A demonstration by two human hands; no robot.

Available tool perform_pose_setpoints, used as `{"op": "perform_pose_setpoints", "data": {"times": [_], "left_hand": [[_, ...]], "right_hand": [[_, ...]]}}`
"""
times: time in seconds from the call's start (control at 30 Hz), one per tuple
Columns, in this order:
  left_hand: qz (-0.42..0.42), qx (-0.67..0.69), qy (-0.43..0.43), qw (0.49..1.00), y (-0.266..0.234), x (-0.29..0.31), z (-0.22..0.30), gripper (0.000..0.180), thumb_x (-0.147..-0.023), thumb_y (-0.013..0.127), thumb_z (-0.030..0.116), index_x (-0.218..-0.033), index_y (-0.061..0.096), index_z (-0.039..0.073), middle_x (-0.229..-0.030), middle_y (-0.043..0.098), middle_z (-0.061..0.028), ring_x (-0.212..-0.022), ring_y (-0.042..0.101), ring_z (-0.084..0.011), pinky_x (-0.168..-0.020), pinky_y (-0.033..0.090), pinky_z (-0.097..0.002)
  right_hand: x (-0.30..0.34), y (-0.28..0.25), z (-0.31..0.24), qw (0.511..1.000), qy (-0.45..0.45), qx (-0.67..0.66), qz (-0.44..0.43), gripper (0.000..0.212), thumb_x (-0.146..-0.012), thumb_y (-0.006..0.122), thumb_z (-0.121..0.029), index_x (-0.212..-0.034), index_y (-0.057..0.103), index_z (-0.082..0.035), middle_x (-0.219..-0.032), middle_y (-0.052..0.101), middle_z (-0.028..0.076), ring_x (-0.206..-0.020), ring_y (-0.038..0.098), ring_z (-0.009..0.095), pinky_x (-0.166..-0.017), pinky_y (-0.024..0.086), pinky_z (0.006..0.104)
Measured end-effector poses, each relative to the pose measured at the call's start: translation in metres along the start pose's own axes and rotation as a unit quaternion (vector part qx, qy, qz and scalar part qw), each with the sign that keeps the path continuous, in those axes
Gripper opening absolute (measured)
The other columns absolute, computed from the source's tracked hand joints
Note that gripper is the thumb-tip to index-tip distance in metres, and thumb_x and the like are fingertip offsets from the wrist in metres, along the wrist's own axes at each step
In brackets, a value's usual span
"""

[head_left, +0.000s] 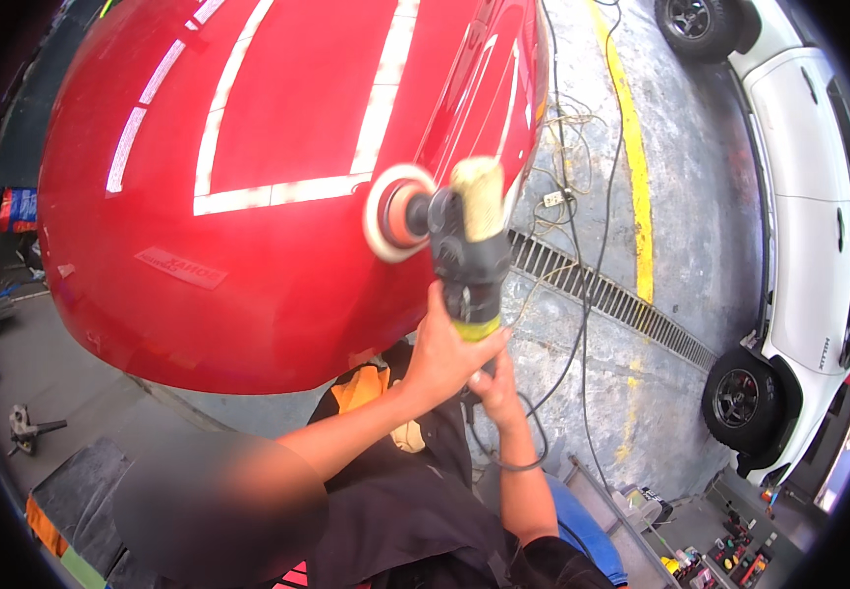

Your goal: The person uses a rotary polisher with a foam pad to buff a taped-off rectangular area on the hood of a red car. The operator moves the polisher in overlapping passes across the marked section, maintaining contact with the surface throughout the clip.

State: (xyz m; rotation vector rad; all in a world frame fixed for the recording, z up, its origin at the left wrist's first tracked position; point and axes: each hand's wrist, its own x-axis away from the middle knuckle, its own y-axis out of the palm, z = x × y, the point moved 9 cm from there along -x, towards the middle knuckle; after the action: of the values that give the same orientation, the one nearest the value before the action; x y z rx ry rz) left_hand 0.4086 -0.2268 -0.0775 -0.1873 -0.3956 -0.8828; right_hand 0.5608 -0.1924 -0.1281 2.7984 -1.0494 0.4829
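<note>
A polisher (472, 260) with a black body, a lime-green band and a fuzzy cream cover on its head is held up beside a glossy red car panel (277, 255). Its round pad (400, 214), white with an orange middle, is tilted on edge; I cannot tell whether it touches the paint. My left hand (444, 344) is closed around the polisher's body near the green band. Just behind it, my right hand (495, 388) is closed at the rear end, where a black cord (533, 463) loops down. An orange cloth (361, 388) hangs at my dark apron.
Black cables (582, 324) run along the grey floor, past a metal drain grate (621, 309) and a yellow line (633, 167). A white pickup (803, 196) stands at the right. A tool cart (729, 545) and a blue rounded object (582, 535) are at lower right.
</note>
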Motion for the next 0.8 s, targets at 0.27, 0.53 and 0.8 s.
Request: {"op": "perform_pose_setpoints", "data": {"times": [0.27, 0.53, 0.8], "left_hand": [[0.013, 0.011, 0.024, 1.0, 0.002, 0.007, 0.0, 0.079, -0.082, 0.092, 0.025, -0.136, 0.043, -0.006, -0.114, 0.074, -0.0223, -0.106, 0.076, -0.0343, -0.097, 0.057, -0.045], [0.063, 0.062, 0.067, 0.994, 0.041, -0.106, 0.05, 0.079, -0.082, 0.092, 0.025, -0.139, 0.044, -0.003, -0.112, 0.074, -0.0169, -0.104, 0.074, -0.025, -0.096, 0.058, -0.0413], [0.085, 0.082, 0.053, 0.992, 0.044, -0.096, 0.022, 0.096, -0.078, 0.094, 0.027, -0.149, 0.038, -0.003, -0.122, 0.07, -0.0231, -0.114, 0.072, -0.034, -0.104, 0.054, -0.0447]], "right_hand": [[0.003, 0.001, -0.012, 0.997, 0.029, -0.059, -0.034, 0.098, -0.089, 0.079, -0.044, -0.164, 0.035, 0.002, -0.153, 0.054, 0.015, -0.144, 0.051, 0.027, -0.122, 0.038, 0.0413], [-0.126, -0.085, -0.033, 0.998, -0.016, -0.012, -0.067, 0.09, -0.09, 0.08, -0.04, -0.158, 0.041, 0.003, -0.148, 0.057, 0.015, -0.136, 0.057, 0.026, -0.116, 0.045, 0.0404], [-0.135, -0.079, -0.029, 0.985, -0.014, 0.035, -0.168, 0.105, -0.084, 0.087, -0.04, -0.164, 0.033, 0.002, -0.151, 0.054, 0.016, -0.14, 0.054, 0.027, -0.12, 0.042, 0.0419]]}}
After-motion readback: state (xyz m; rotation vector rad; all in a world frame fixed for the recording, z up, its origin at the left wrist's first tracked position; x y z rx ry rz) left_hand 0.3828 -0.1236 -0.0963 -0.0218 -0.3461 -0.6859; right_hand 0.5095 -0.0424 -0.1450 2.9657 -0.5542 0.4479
